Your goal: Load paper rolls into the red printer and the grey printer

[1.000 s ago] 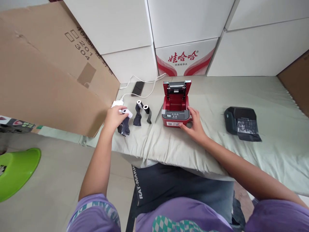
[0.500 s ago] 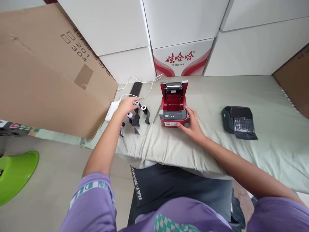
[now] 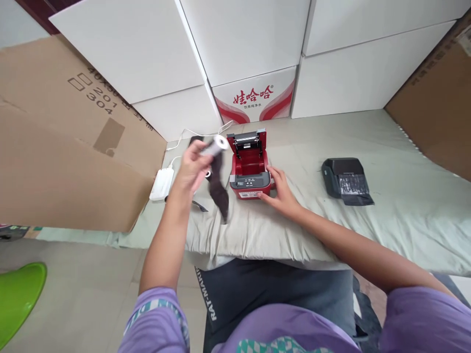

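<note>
My left hand (image 3: 192, 164) holds a small white paper roll (image 3: 217, 144) lifted above the cloth, and a dark strip (image 3: 219, 193) hangs down from the roll. It is just left of a small red printer (image 3: 249, 166) whose lid stands open toward the back. My right hand (image 3: 280, 189) rests against the printer's right front corner, fingers spread on the pale green cloth (image 3: 386, 215). Another dark strip (image 3: 200, 206) lies on the cloth under my left forearm.
A white power adapter (image 3: 162, 184) with its cable lies left of the printer. A black device (image 3: 346, 180) sits to the right. Large cardboard boxes (image 3: 66, 147) stand left and far right, white cartons (image 3: 253, 98) behind. A green basin (image 3: 18, 294) is on the floor.
My left hand went from the rolls lying on the cloth to lifting one roll up beside the printer, its dark strip dangling. The right hand stayed on the printer. The camera view shifted.
</note>
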Demonstrator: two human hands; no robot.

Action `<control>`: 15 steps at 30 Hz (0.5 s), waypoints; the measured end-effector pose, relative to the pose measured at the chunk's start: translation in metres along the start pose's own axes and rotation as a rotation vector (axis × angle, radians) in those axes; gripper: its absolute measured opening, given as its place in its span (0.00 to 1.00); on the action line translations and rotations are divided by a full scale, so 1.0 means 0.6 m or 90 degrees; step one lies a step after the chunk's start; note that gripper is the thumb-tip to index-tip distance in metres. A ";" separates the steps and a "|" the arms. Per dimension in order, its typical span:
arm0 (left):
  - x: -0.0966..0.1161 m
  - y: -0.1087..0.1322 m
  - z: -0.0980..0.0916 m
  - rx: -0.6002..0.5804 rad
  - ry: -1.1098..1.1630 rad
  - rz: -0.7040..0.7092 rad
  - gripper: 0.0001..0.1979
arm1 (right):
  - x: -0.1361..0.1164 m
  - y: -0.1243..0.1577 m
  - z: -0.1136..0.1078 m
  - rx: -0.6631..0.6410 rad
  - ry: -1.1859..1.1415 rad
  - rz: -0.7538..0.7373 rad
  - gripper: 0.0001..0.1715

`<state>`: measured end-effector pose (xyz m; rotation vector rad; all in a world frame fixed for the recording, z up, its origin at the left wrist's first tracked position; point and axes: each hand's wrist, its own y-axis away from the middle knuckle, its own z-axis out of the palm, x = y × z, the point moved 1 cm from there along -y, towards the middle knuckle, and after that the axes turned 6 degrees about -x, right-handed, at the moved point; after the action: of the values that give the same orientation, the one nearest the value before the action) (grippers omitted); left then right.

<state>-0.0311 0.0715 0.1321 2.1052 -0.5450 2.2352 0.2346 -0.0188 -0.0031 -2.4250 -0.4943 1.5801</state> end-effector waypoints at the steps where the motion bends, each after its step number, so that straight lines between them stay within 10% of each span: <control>1: -0.019 -0.005 0.021 -0.041 -0.052 -0.030 0.26 | 0.000 0.000 0.000 -0.001 0.000 0.001 0.53; 7: -0.097 -0.039 0.067 -0.138 -0.328 -0.037 0.16 | 0.002 -0.001 0.002 0.003 -0.019 -0.026 0.52; 15: -0.091 -0.075 0.084 -0.219 -0.728 -0.001 0.14 | 0.002 -0.002 0.002 0.000 -0.022 -0.015 0.52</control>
<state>0.0335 0.1126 0.0913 2.9141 -0.8222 0.6213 0.2338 -0.0174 -0.0042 -2.3869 -0.5270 1.6154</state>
